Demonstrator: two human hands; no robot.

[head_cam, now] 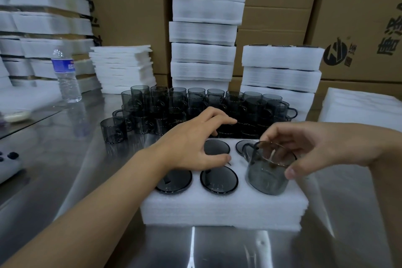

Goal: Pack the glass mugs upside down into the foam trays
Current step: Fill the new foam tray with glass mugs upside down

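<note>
**Mug held mouth-up over the front right pocket**

On the steel counter (pixel 54 169), the foam tray (pixel 224 209) shows four packed mugs (pixel 218 179) sitting base-up. The right grip (pixel 309 148) pinches a glass mug (pixel 265 174) by its rim over the front right pocket, tilted with its mouth upward. Seated like this it would go in the wrong way, and the thin pinch could slip during the flip. The left grip (pixel 191 143) rests spread on the tray, apparently holding nothing. Behind it, a reaching wrist could knock the crowded loose mugs (pixel 174 106).

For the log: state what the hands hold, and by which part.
Right hand grips a glass mug by its rim, thumb on the wall. Left hand rests on the foam tray, empty.
</note>
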